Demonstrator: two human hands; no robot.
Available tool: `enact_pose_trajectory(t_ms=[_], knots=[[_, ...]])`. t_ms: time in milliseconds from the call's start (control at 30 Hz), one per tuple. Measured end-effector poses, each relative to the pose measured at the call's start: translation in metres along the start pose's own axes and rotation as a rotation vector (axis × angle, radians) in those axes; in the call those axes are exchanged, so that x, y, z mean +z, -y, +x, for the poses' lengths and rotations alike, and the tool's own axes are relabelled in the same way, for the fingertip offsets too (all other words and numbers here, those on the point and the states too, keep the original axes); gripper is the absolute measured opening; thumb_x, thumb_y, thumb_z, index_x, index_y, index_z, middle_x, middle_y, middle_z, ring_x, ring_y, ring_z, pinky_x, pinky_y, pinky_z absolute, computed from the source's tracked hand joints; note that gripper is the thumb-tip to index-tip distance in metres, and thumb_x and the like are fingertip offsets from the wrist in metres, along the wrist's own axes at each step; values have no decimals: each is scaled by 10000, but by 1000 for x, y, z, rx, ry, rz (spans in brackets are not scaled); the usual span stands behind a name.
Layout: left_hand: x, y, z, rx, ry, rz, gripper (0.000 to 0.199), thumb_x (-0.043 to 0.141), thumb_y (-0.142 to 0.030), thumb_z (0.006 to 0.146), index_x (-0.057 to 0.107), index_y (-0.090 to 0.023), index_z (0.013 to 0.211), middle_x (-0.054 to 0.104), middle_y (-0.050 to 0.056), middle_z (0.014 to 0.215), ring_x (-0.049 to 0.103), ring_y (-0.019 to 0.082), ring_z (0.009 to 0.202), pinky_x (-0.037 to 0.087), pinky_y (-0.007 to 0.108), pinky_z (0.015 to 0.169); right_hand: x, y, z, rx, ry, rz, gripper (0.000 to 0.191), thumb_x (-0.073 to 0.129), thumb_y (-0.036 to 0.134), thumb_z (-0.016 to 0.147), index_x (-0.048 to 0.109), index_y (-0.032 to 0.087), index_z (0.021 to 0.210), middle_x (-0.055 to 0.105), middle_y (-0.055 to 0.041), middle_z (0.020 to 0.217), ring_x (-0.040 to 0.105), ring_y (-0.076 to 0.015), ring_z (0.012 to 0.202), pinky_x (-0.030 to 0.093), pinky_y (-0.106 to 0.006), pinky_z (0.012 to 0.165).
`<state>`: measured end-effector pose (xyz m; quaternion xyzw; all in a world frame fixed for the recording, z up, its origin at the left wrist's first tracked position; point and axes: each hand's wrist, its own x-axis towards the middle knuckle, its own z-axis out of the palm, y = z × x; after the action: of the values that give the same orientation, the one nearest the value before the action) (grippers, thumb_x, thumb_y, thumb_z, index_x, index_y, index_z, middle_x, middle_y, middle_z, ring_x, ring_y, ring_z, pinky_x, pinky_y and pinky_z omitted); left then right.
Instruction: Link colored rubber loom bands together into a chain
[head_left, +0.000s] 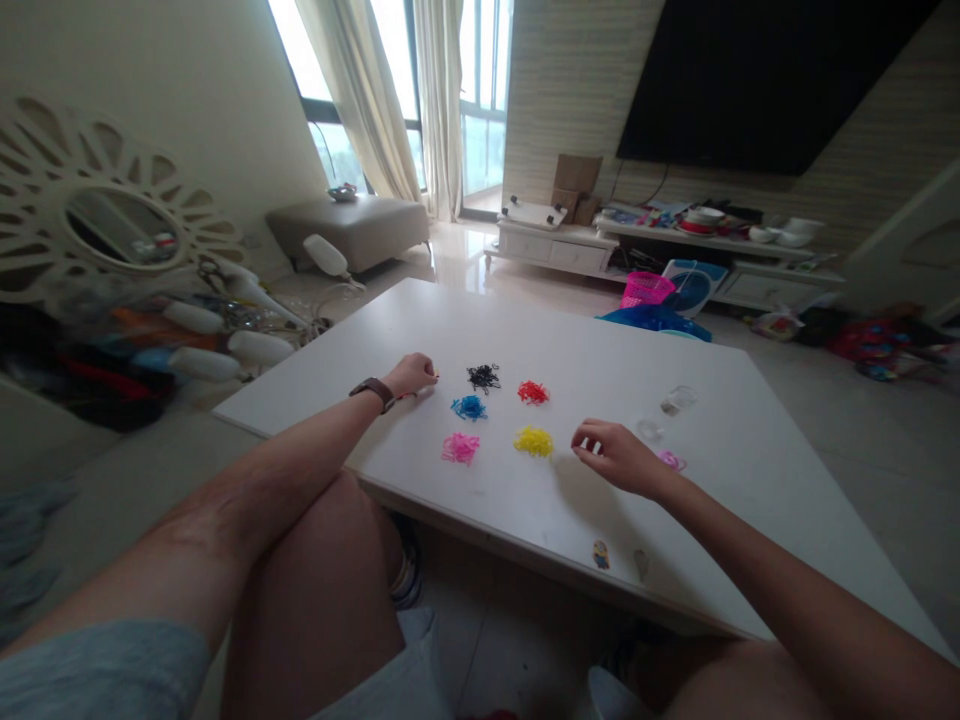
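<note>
Small piles of loom bands lie on the white table: a black pile [484, 377], a blue pile [469, 407], a red pile [533, 393], a pink pile [460, 448] and a yellow pile [533, 441]. My left hand [411, 374], with a watch at the wrist, is left of the black and blue piles. Its fingers are pinched together; a tiny dark bit shows at the tips, too small to name. Just right of the yellow pile, my right hand [616, 456] hovers with curled fingers apart and nothing visible in them.
Beyond my right hand are a clear plastic container [679, 399], a clear round piece [649, 429] and a pink item [672, 460]. A cartoon sticker [601, 555] is on the table's near edge. A lamp with white shades [259, 347] stands left; a pink basket [648, 289] sits behind.
</note>
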<state>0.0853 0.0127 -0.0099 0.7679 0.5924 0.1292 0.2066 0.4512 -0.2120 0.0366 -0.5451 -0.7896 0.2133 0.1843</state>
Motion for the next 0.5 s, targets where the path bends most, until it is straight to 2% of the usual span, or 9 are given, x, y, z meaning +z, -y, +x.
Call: enact_pose_trajectory(t_ms=[133, 267, 333, 500], knots=[[-2, -1, 0, 28, -62, -62, 104, 693, -188, 628, 678, -137, 717, 663, 25, 670, 550, 119, 624, 382, 201, 548, 0, 0, 0, -8, -4, 10, 123, 561, 168, 836, 677, 182, 796, 662, -37, 844, 629, -136, 679, 469, -249, 632], [-3, -10, 0, 130, 31, -253, 330, 691, -226, 676, 725, -128, 990, 701, 32, 738, 575, 119, 626, 410, 208, 573, 1, -1, 1, -11, -2, 1, 124, 559, 154, 830, 675, 182, 794, 662, -33, 842, 631, -135, 685, 468, -252, 650], [-3, -23, -2, 185, 102, -341, 358, 685, -274, 716, 729, -118, 1035, 712, 47, 745, 586, 126, 632, 430, 222, 593, 2, -2, 1, -10, -1, -2, 120, 562, 148, 826, 674, 181, 795, 662, -31, 839, 630, -133, 683, 467, -252, 654], [4, -76, -18, 293, 252, -610, 302, 727, -339, 738, 739, -98, 919, 724, 81, 790, 629, 148, 723, 497, 266, 697, 6, -4, 2, -14, -20, 6, 113, 563, 144, 828, 667, 180, 804, 663, -27, 835, 626, -127, 679, 470, -247, 654]])
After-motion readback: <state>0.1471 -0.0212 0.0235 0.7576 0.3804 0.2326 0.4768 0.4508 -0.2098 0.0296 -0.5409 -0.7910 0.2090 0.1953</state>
